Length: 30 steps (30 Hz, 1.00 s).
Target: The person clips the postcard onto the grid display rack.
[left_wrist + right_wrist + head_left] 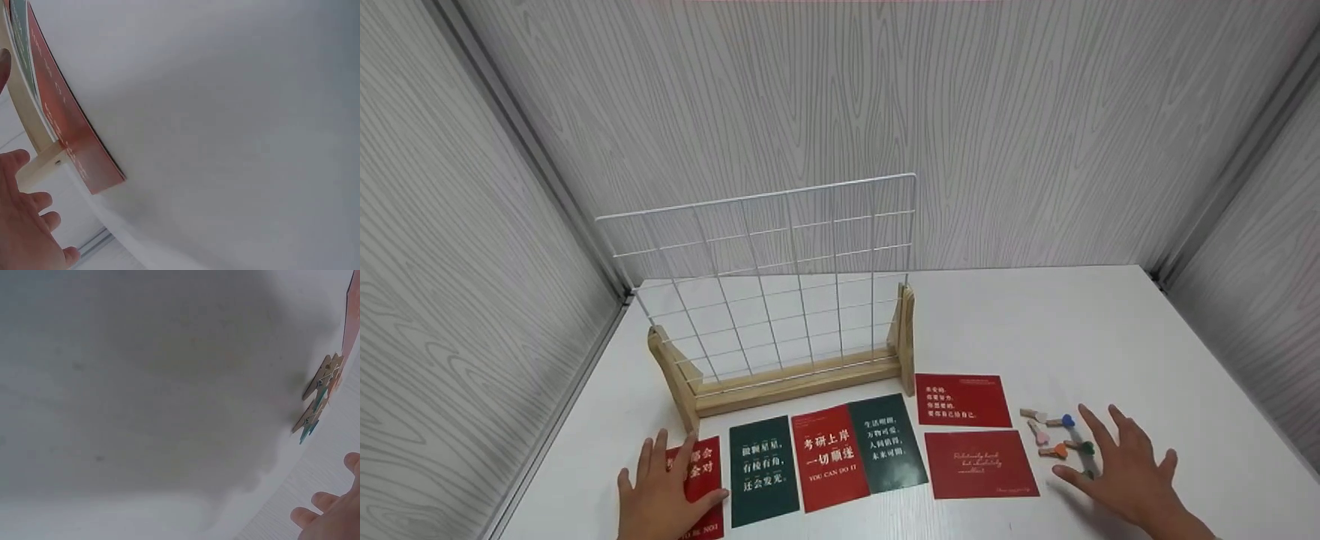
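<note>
My left hand [660, 491] has its fingers spread over the leftmost red card [706, 469], covering part of it in the head view. It grips nothing. To its right lie a dark green card [765, 471], a red card [831, 459] and another green card [889, 444], all with white writing. Two wider red cards [964, 401] lie one above the other farther right. Beside several small wooden clothespins with coloured hearts [1057, 451], my right hand [1132, 472] is spread and holds nothing. The right wrist view shows some clothespins [323, 379] at its right edge.
A white wire grid [756, 196] stands in a wooden base [802, 388] behind the cards. The white tabletop [1035, 322] is bounded by grey wood-grain panels [1005, 135] at the back and both sides.
</note>
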Each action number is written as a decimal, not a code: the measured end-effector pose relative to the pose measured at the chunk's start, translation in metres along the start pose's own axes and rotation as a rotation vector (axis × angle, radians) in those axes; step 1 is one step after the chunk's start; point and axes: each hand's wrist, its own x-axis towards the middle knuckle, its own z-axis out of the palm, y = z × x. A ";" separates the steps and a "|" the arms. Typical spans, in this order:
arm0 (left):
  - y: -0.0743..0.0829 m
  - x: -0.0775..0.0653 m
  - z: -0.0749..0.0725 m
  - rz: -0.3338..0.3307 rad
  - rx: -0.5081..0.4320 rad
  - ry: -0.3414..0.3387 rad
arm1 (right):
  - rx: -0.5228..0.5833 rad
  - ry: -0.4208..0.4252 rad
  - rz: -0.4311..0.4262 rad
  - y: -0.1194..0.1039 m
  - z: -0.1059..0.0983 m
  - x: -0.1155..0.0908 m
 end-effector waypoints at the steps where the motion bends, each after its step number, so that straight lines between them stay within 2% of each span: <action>1: -0.002 0.000 0.000 -0.001 -0.001 -0.002 | -0.006 -0.005 0.001 0.001 0.000 0.000; 7: -0.013 -0.001 0.001 0.004 -0.013 -0.018 | -0.018 -0.017 -0.013 0.005 0.004 -0.004; 12: -0.019 0.002 -0.001 0.037 -0.027 -0.032 | -0.026 -0.028 -0.023 0.010 0.006 -0.008; 19: -0.026 0.007 0.000 0.067 -0.042 -0.030 | 0.010 -0.055 -0.020 0.018 0.004 -0.011; 30: -0.035 0.011 -0.001 0.054 -0.160 -0.042 | 0.103 -0.096 -0.024 0.025 0.006 -0.012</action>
